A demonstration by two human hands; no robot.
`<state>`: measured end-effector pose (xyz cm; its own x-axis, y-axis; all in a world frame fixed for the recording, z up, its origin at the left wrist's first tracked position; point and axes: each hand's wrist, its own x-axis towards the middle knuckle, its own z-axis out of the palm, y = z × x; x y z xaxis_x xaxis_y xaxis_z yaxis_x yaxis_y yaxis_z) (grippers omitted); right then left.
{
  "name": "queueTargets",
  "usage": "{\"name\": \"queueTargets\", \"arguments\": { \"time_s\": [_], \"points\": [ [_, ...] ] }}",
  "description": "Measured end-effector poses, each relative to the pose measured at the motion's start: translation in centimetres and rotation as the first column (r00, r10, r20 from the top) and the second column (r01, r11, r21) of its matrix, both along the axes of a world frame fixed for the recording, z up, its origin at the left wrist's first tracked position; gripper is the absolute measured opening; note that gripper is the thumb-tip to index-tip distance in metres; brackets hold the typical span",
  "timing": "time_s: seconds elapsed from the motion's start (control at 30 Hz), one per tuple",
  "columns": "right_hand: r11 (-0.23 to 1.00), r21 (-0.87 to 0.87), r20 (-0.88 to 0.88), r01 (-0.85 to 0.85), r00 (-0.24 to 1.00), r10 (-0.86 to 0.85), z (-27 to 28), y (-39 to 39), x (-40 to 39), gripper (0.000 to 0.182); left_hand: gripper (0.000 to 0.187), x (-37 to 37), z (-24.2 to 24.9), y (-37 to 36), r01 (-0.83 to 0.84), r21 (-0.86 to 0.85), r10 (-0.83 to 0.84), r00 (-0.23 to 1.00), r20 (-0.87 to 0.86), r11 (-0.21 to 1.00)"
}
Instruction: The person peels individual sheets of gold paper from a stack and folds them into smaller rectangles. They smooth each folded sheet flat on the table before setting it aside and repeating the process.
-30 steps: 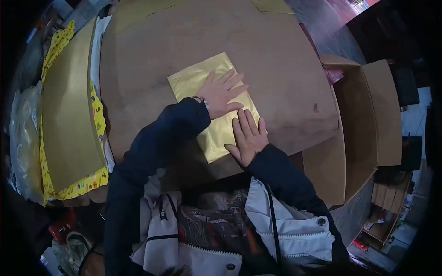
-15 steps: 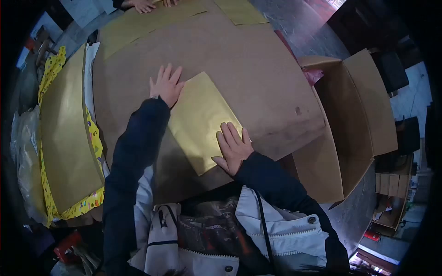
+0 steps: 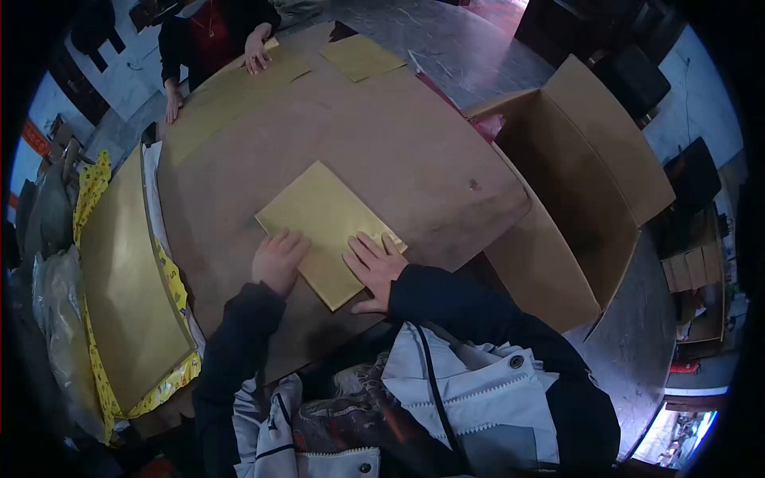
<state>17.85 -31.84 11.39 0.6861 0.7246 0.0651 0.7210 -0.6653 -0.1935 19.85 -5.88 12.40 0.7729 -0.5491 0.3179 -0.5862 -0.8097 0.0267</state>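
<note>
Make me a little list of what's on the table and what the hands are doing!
left hand: flat on the near left edge of the gold sheet
right hand: flat on the sheet's near right part
surface: brown cardboard board
on the right: open cardboard box
on the left: gold paper stack on yellow printed paper
far side: another person with hands on gold paper

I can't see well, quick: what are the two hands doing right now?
Left hand: open, fingers resting on the gold sheet's near edge.
Right hand: open, flat on the same sheet.
</note>
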Motion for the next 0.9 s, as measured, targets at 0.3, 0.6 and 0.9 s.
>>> {"name": "queueTargets", "arguments": {
  "time_s": [0.3, 0.6, 0.9],
  "points": [
    [0.981, 0.11, 0.236, 0.159, 0.955, -0.181, 2.9, -5.9, 14.5, 0.031, 0.047, 0.0, 1.2, -4.1, -0.362, -0.24, 0.353, 0.932, -0.082, 0.901],
    [0.927, 0.197, 0.693, 0.319, 0.623, -0.362, 7.7, -16.9, 23.8, 0.041, 0.033, -3.2, -1.0, -0.4, -0.394, -0.2, 0.359, 0.914, -0.189, 0.897],
    [0.809, -0.16, 0.343, 0.566, 0.8, -0.492, -2.8, -19.9, 20.6, 0.036, 0.029, -4.2, -1.8, 0.0, -0.393, -0.162, 0.346, 0.902, -0.258, 0.905]
  ]
}}
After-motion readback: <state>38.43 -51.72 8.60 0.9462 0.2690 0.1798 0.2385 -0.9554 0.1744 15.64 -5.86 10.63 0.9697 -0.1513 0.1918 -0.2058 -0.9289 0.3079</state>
